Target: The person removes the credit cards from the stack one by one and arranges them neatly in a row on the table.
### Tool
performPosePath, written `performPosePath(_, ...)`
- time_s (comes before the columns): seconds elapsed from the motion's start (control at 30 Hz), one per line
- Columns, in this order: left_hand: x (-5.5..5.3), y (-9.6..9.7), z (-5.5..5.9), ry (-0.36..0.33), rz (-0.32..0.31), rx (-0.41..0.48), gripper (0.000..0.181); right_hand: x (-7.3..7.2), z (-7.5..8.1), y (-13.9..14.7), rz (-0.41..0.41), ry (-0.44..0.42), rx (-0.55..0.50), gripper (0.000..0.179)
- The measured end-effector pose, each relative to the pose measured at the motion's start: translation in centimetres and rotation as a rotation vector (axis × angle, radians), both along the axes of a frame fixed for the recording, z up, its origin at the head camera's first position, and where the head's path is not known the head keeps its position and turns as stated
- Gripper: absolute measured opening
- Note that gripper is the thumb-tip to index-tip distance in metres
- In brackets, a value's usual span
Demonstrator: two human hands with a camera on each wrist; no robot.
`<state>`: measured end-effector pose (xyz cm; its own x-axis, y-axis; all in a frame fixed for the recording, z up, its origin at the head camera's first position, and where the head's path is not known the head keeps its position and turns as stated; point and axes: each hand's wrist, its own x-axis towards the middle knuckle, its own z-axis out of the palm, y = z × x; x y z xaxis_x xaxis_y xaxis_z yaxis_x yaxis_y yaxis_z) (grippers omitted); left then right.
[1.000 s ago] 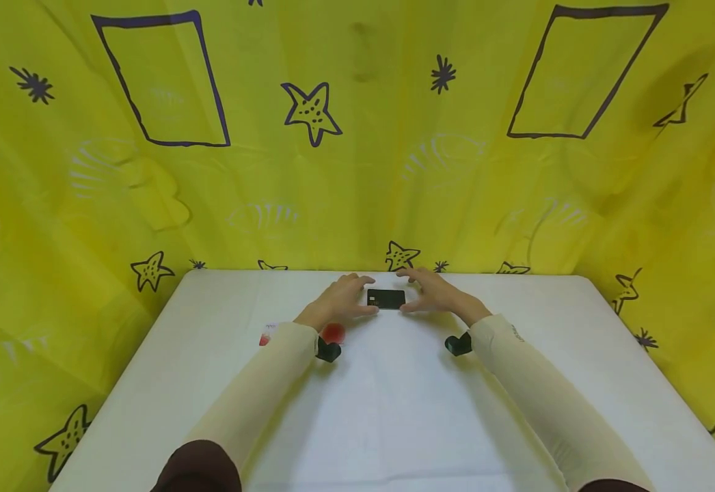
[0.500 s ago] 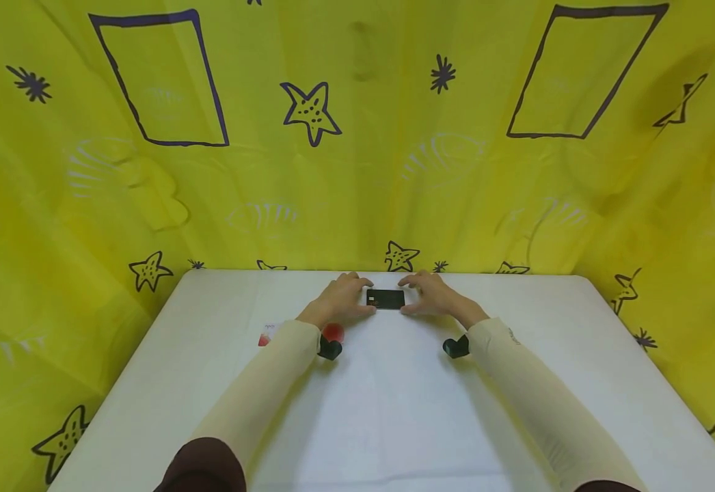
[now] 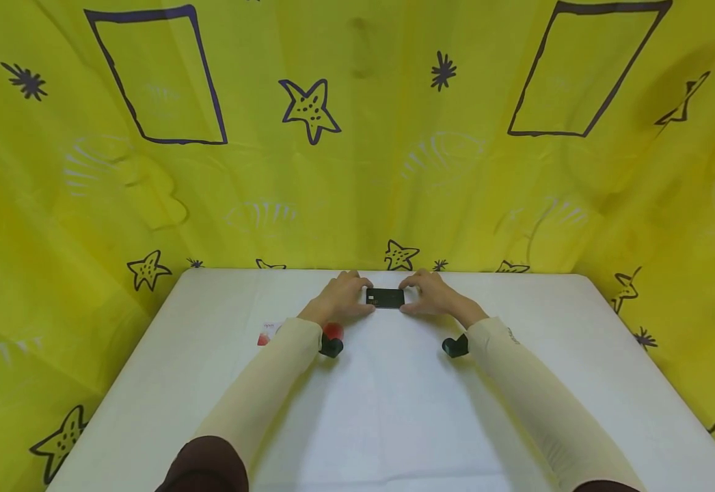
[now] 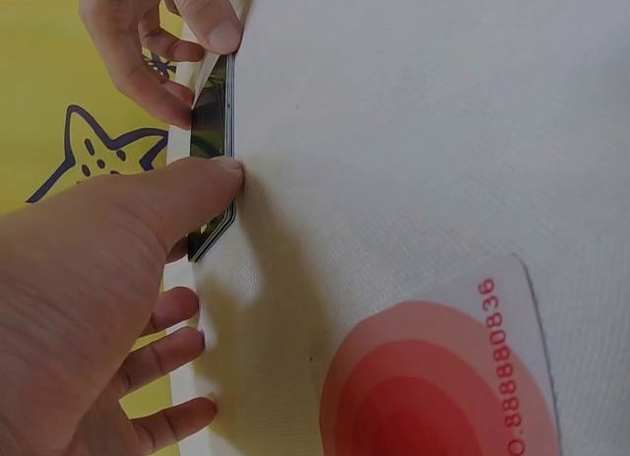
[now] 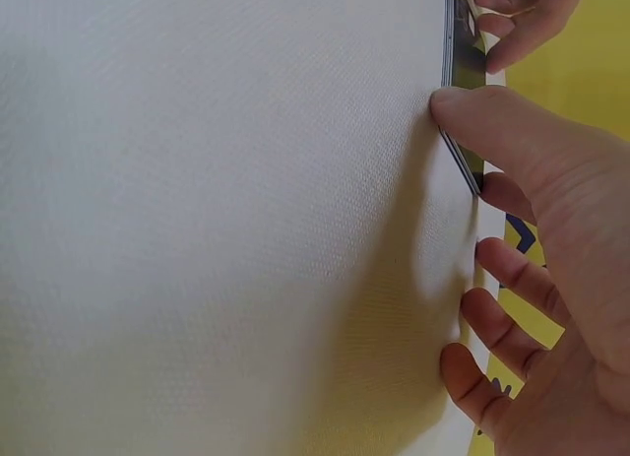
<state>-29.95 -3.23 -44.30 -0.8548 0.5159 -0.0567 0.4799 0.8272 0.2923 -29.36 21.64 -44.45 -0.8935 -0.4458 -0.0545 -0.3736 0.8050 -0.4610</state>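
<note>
A thin stack of cards, with a black chip card (image 3: 385,298) on top, lies near the table's far edge. Its layered edge shows in the left wrist view, where the stack (image 4: 210,121) appears between both hands. My left hand (image 3: 340,298) pinches the left end, thumb on the near long edge and index finger on the far side. At the other end my right hand (image 3: 434,295) pinches likewise, its remaining fingers loosely bent near the cloth. In the right wrist view, the right thumb (image 5: 482,111) presses the stack's near edge.
A white card with red rings and a printed number (image 4: 433,377) lies by my left wrist. Left of the sleeve shows another white and red piece (image 3: 267,335), partly covered. A yellow patterned curtain (image 3: 357,171) stands behind the white table (image 3: 407,410).
The right hand's fingers have come down and closed in on the card stack's right end, and the left fingers have settled slightly at its left end. The stack has barely moved.
</note>
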Motion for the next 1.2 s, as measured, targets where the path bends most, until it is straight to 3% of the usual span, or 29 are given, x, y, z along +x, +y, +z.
performPosePath(0.43,-0.36,0.26,-0.10,-0.017,0.018,-0.024,0.049,-0.01,-0.03,0.02,-0.033,-0.040,0.008,0.048)
performPosePath(1.2,-0.51,0.38,0.16,-0.029,0.014,-0.025,0.047,0.05,0.12,0.03,0.003,-0.011,-0.007,0.046)
